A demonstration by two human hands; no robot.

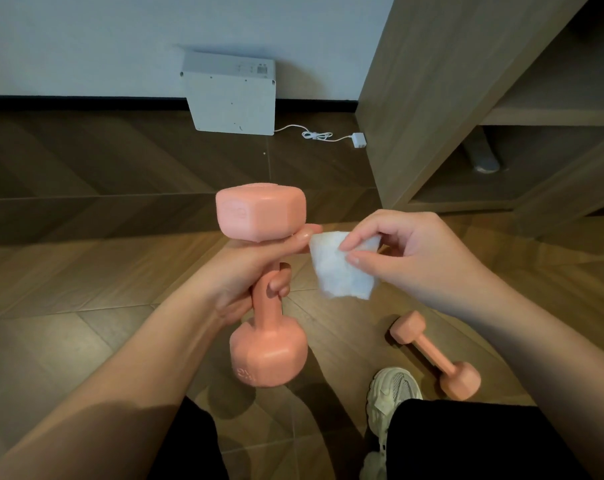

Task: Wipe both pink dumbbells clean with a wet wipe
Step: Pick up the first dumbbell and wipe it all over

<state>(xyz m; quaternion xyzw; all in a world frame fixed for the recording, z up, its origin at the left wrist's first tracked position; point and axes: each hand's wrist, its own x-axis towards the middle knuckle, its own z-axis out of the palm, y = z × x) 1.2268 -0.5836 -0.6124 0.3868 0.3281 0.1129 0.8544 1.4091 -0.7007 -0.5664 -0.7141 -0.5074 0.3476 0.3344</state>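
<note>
held dumbbell [264, 289]: upright, left hand [245, 271] wrapped round its handle
wet wipe [342, 268]: pinched in right hand [407, 251], just beside it
floor dumbbell [435, 355]: probably still to do

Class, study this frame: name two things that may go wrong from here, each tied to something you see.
1. The left hand grips the raised dumbbell by its handle alone; moisture from the wet wipe, pinched in the right hand, might make it slip and fall.
2. The second dumbbell lies on the floor beside the shoe, so a step might kick it.
</note>
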